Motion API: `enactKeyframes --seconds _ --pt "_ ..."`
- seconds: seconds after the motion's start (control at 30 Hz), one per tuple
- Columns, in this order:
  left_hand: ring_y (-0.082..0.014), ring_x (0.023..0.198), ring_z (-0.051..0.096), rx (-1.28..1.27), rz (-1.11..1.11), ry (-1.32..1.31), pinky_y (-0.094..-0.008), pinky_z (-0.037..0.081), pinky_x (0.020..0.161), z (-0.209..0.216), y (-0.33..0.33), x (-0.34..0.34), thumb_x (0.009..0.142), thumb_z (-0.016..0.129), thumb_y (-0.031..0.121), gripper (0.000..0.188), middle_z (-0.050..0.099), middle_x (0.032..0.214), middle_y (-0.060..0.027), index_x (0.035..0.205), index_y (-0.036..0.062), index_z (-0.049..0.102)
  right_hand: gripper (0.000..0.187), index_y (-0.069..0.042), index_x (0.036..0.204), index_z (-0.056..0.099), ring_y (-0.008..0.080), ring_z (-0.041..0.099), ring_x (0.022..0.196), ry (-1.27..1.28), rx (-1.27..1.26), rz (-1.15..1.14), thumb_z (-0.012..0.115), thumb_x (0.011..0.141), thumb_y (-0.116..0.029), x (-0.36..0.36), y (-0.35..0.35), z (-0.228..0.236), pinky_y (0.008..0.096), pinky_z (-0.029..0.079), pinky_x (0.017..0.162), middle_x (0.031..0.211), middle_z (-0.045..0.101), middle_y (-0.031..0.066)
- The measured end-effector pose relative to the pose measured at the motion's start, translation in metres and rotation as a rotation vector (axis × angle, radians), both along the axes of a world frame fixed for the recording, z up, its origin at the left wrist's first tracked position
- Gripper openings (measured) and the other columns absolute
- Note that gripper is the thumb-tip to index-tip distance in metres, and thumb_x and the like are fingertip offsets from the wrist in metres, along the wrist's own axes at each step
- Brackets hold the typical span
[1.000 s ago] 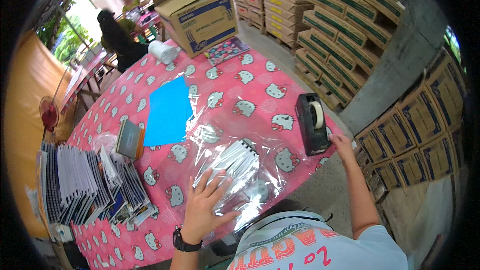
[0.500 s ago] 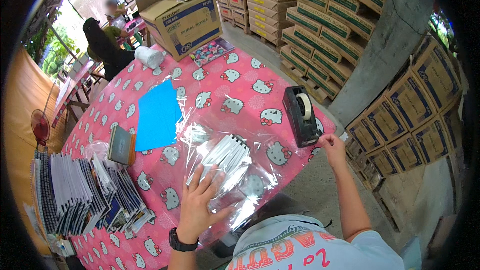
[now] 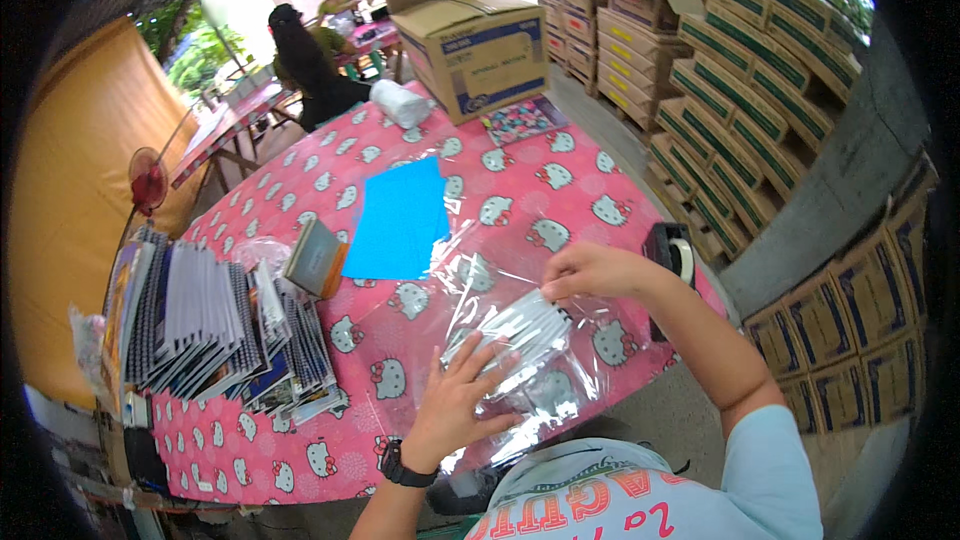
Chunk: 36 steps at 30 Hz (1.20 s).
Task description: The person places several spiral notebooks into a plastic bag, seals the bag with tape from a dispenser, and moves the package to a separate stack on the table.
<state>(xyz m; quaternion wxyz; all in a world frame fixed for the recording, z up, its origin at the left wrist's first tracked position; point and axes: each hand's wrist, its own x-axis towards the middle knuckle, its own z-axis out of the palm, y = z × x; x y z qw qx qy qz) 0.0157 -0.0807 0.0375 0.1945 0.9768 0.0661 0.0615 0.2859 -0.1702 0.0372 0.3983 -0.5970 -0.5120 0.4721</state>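
In front of me on the pink patterned tablecloth (image 3: 390,380) lies a stack of white-edged spiral notebooks (image 3: 535,325) in clear plastic wrap (image 3: 585,390). My left hand (image 3: 462,405) rests on the wrap with its fingers spread, along the near left side of the stack. Above the far end of the stack is my right hand (image 3: 590,272), thumb and fingers pinched together. Whatever the pinch may hold is too small to make out. A black tape dispenser (image 3: 660,250) stands to the right, partly covered by my right forearm.
Blue sheets (image 3: 395,225) lie beyond the wrap. Rows of spiral notebooks (image 3: 200,310) and a small grey-and-orange block (image 3: 318,258) occupy the left. A carton (image 3: 495,65), white roll (image 3: 400,104) and colourful booklet (image 3: 523,121) sit at the far edge. Stacked cartons (image 3: 760,80) stand right; two people sit behind.
My right hand has moved left from the tape dispenser to above the wrapped notebooks. My left hand stays on the wrap. The whole view has shifted, so things appear farther right.
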Motion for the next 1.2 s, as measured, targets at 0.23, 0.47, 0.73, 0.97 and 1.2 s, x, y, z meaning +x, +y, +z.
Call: enactKeyframes --seconds 0.23,0.47,0.73,0.97,1.2 --pt "-0.0349 0.133 0.023 -0.068 0.045 -0.022 -0.0562 0.015 0.104 -0.004 0.002 -0.003 0.062 0.075 0.043 0.070 0.021 0.145 -0.0189 0.127 0.0264 0.051 0.039 -0.003 0.077 0.067 0.0239 0.061 0.064 -0.744 -0.190 0.478 0.068 0.071 -0.041 -0.059 0.073 0.037 0.0359 0.047 0.059 0.072 0.065 0.0101" --pt "-0.0328 0.132 0.026 -0.075 0.102 -0.080 -0.0561 0.015 0.104 -0.012 -0.003 0.000 0.065 0.074 0.037 0.064 0.028 0.144 -0.0144 0.124 0.0253 0.053 0.054 -0.003 0.077 0.068 0.0291 0.064 0.070 -1.270 -0.274 0.388 0.068 0.064 -0.056 -0.014 0.042 0.054 0.0386 0.049 0.060 0.074 0.065 0.0129" --pt "-0.0234 0.105 0.057 -0.198 0.175 -0.524 -0.0506 0.020 0.105 0.007 -0.035 0.037 0.073 0.069 0.013 0.029 0.064 0.107 -0.0051 0.102 0.0116 0.066 0.030 0.000 0.087 0.062 0.0180 0.058 0.086 -0.366 0.272 -0.191 0.073 0.073 -0.024 0.011 0.040 0.008 0.0333 0.046 0.075 0.085 0.064 0.0086" --pt "-0.0186 0.089 0.062 -0.704 0.466 -0.077 -0.0318 0.046 0.080 -0.010 0.043 0.026 0.070 0.075 0.026 0.043 0.065 0.095 -0.0133 0.105 0.0038 0.063 0.073 0.000 0.123 0.045 0.0244 0.053 0.106 -0.040 0.017 0.041 0.080 0.066 -0.030 -0.001 0.019 -0.036 0.0339 0.043 0.091 0.117 0.053 0.0158" --pt "-0.0143 0.080 0.062 -0.736 0.453 -0.438 -0.0267 0.047 0.070 0.012 0.016 0.040 0.079 0.066 0.013 0.017 0.066 0.086 -0.0122 0.090 -0.0002 0.067 0.060 0.001 0.115 0.054 0.0249 0.054 0.103 -0.050 0.079 0.023 0.076 0.069 -0.031 -0.005 0.014 -0.030 0.0350 0.044 0.088 0.109 0.058 0.0160"
